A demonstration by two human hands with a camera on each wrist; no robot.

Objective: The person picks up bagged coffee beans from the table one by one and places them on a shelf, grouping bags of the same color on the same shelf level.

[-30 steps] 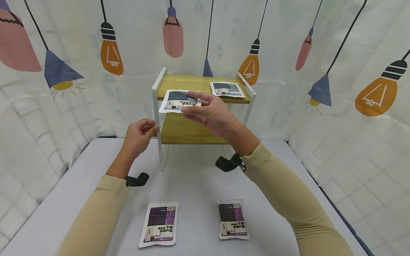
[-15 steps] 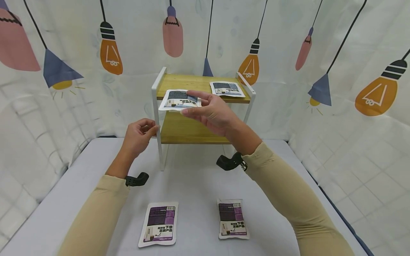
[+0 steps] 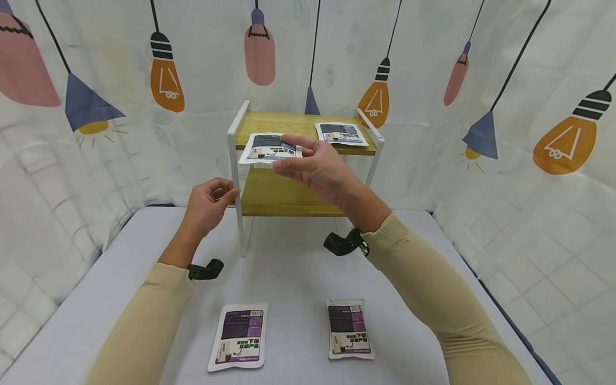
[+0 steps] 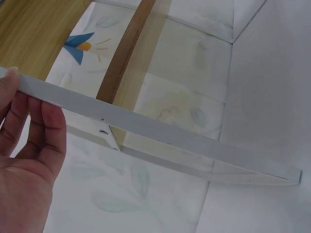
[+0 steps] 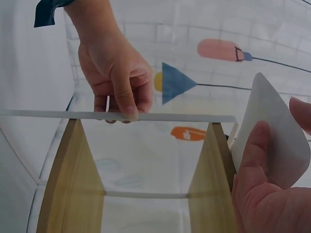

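Observation:
With thumb and fingers, my right hand [image 3: 317,168] holds a flat white pouch [image 3: 262,148] by its right side. The pouch has a dark blue printed panel and is held level with the top board at the front left of a small two-tier shelf [image 3: 289,195]. In the right wrist view the plain pale back of the pouch [image 5: 277,141] shows, with fingers against it. My left hand [image 3: 207,206] pinches the shelf's white front left leg [image 4: 146,127] between thumb and fingers. A similar blue-printed pouch [image 3: 340,134] lies on the right of the top board.
Two purple-printed pouches lie on the white tabletop near me, a larger left one [image 3: 239,338] and a smaller right one [image 3: 350,330], which may be stacked. White patterned curtains [image 3: 202,133] surround the table. White side rails [image 3: 239,125] rise past the top board.
The held pouch has tilted slightly, its near edge rising so it looks flatter. My right hand has shifted only a little; my left hand stays on the leg.

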